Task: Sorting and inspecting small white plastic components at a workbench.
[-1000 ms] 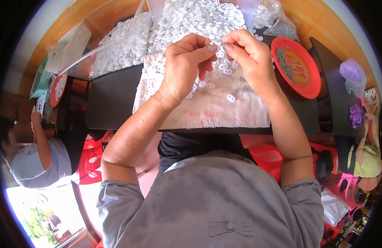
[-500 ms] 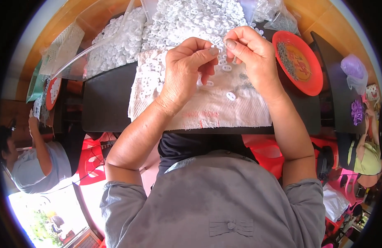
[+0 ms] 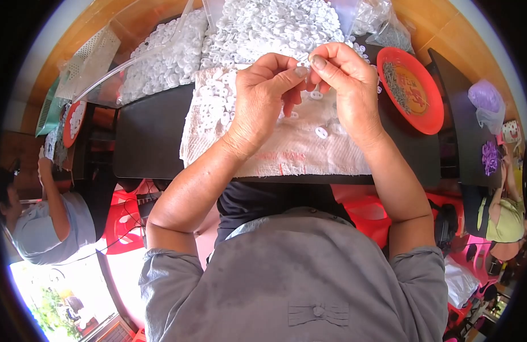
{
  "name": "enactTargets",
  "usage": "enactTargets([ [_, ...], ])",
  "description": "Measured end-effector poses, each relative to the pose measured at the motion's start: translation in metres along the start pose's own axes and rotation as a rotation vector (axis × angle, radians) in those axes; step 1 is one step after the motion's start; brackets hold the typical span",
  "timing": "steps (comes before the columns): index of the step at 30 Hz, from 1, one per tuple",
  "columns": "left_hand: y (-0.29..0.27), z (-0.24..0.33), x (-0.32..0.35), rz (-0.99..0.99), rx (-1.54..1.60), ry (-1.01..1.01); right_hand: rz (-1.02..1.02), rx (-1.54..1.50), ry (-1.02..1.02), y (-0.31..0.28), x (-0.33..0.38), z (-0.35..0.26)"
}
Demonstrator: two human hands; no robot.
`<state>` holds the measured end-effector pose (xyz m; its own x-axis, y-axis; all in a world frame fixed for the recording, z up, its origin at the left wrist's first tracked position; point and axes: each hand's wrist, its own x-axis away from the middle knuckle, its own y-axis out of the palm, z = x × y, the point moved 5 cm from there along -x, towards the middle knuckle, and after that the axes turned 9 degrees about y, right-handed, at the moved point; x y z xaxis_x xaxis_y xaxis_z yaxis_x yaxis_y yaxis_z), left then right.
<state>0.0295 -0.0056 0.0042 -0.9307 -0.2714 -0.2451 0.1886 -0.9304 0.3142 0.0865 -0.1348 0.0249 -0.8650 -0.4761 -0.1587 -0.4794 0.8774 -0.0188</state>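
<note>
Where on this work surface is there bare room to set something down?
Bare dark tabletop lies left of the white cloth, below the clear bag of white rings. The cloth's near part, under the left hand and right hand, is mostly free. Crowded: the ring heap behind and the red plate.

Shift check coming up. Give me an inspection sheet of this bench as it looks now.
Surface: dark table, a white cloth spread over its middle.
Job's things: small white rings heaped at the far edge, loose ones on the cloth; whether the fingertips pinch one cannot be told.
Clutter: red plate with small metal bits on the right; clear bags behind.
Hands: left hand and right hand meet fingertip to fingertip above the cloth.
Cables: thin dark cable by the red stool at left.
Surroundings: other people seated at both sides; red stools.
</note>
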Motion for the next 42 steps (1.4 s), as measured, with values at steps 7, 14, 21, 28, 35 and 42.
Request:
enactTargets([
  [7,-0.003,-0.001,0.002,0.034,0.039,-0.007,-0.011,0.034,0.017,0.005,0.001,0.001],
  [14,-0.003,-0.001,0.004,0.041,-0.085,-0.01,-0.038,0.118,-0.006,0.005,0.002,0.003],
  [21,-0.006,-0.008,0.004,0.073,-0.141,0.008,-0.023,0.145,0.021,0.01,0.002,0.016],
  [28,-0.004,-0.016,0.003,0.122,-0.058,-0.013,-0.017,-0.015,0.03,0.016,0.004,0.026],
  [35,-0.007,-0.014,0.0,0.122,-0.047,0.022,-0.002,-0.016,0.04,0.011,0.002,0.02],
  [42,-0.008,-0.011,0.0,0.118,-0.092,-0.025,0.027,0.126,-0.023,0.003,-0.002,0.015],
])
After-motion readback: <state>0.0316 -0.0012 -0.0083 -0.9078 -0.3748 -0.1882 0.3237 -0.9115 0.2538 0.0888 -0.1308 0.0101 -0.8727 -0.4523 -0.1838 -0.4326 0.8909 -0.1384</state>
